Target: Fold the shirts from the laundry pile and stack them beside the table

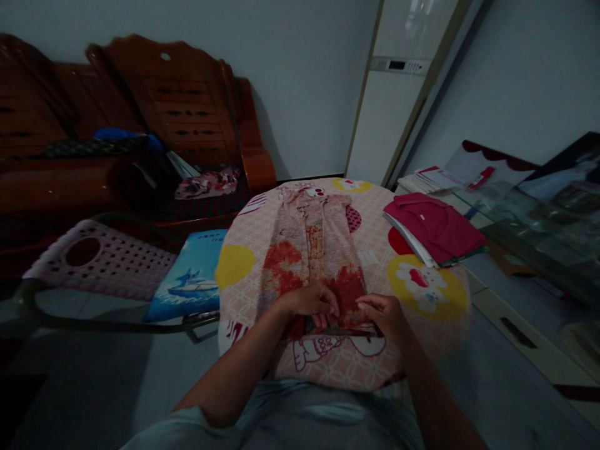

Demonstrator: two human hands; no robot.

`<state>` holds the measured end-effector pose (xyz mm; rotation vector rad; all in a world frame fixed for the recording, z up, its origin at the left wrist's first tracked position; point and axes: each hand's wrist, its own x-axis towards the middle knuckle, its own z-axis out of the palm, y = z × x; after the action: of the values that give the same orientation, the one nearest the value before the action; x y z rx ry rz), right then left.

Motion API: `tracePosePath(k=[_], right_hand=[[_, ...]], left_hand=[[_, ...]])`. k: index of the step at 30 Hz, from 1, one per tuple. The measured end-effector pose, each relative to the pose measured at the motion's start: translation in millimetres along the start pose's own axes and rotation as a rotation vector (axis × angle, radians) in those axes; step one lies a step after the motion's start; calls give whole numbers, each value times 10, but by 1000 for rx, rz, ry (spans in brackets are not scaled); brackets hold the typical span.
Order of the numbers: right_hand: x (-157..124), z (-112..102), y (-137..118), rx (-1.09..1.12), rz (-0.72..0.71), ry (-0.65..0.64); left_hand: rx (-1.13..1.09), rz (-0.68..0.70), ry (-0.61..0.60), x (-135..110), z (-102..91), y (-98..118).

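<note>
A light pinkish blouse [285,257] with red-orange blotches lies spread on a round table, its collar end away from me and its hem towards me. Down its middle runs a strip of yellowish print. My left hand [312,301] is over the lower middle of the blouse, fingers loosely bent downward and apart. At the lower right edge of the blouse is my right hand [387,314], its fingers loosely bent and no cloth visibly caught between them. Whether the left fingertips press on the fabric is hard to make out.
A cartoon-print cloth [253,228] covers the table. Folded clothes, a dark pink one [434,225] on top, lie at its right. To the left stands a woven chair [117,259] with a blue packet [194,275]. A wooden sofa [173,106] and a glass shelf [525,231] stand around.
</note>
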<state>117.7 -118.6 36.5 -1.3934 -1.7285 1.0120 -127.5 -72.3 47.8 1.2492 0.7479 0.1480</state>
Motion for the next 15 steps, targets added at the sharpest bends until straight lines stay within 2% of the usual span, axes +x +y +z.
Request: tracePosePath(k=[8, 15], right_hand=[[-36, 73, -53, -14, -28, -106], [23, 95, -140, -211, -102, -126]], left_hand=[[-7, 9, 153, -281, 120, -136], [4, -10, 180, -281, 123, -237]])
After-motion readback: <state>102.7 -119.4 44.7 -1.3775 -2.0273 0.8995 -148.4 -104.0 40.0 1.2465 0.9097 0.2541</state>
